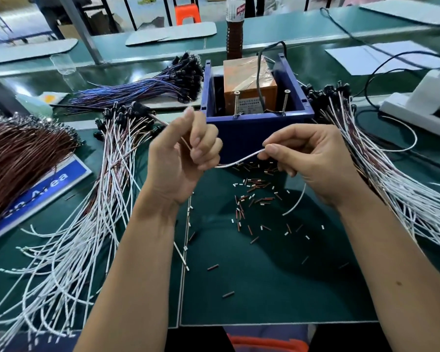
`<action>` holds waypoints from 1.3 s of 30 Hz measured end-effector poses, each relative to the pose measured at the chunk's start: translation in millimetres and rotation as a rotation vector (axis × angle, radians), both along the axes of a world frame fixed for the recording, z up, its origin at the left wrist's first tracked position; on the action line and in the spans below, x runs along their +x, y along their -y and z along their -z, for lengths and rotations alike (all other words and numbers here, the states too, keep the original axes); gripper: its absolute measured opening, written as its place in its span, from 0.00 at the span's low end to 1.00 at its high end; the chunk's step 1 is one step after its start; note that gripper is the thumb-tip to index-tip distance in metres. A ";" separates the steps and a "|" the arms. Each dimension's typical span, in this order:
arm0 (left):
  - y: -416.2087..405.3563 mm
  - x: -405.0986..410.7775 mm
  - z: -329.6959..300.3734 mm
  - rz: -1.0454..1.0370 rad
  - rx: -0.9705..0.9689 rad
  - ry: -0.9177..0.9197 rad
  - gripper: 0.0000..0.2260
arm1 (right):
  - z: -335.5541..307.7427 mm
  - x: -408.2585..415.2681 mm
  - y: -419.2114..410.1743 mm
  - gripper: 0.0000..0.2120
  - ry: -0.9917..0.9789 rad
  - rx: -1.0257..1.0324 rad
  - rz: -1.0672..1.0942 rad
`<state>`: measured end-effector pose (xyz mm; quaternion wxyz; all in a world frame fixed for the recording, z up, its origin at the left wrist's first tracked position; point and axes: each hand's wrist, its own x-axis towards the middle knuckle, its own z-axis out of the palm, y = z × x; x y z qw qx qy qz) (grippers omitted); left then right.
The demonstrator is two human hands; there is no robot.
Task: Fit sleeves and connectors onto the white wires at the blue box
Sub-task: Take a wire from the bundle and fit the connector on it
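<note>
A blue box (244, 133) stands at the middle of the green mat, with an orange block (249, 82) inside it. Just in front of the box, my left hand (186, 158) grips a thin wire with curled fingers. My right hand (305, 158) pinches a white wire (241, 160) between thumb and forefinger; the wire spans the gap between both hands and its free end hangs below my right hand. Several short white and brown sleeve pieces (254, 196) lie scattered on the mat below my hands.
A pile of white and brown wires with black caps (99, 189) spreads at left, a similar pile (381, 168) at right. A bundle of blue-purple wires (148, 87) lies behind left. A brown bottle (235, 34) stands behind the box. A white device (422, 97) sits far right.
</note>
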<state>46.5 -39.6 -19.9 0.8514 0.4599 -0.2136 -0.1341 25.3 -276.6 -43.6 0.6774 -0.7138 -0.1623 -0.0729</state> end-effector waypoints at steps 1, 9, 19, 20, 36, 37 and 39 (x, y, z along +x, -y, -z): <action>2.0 -0.6 1.4 -0.001 0.050 -0.001 0.17 | 0.8 0.0 0.0 0.02 0.007 -0.005 0.009; 31.6 -5.2 16.1 -0.217 0.416 0.130 0.13 | 4.0 1.7 -3.3 0.05 0.087 -0.048 0.101; 50.8 -7.7 32.5 -0.579 0.798 0.467 0.07 | 6.6 4.2 -2.5 0.06 0.077 -0.183 0.135; 51.0 -7.3 33.2 -0.573 0.817 0.464 0.08 | 7.1 4.7 -2.6 0.07 0.071 -0.185 0.135; 35.0 1.3 32.3 -0.340 0.868 0.290 0.06 | 6.1 4.0 -3.1 0.11 0.070 -0.153 0.167; 35.0 1.8 32.3 -0.357 0.861 0.291 0.06 | 6.5 4.4 -3.1 0.11 0.063 -0.153 0.175; 35.2 2.8 31.8 -0.384 0.846 0.290 0.06 | 7.0 5.8 -1.0 0.12 0.032 -0.171 0.185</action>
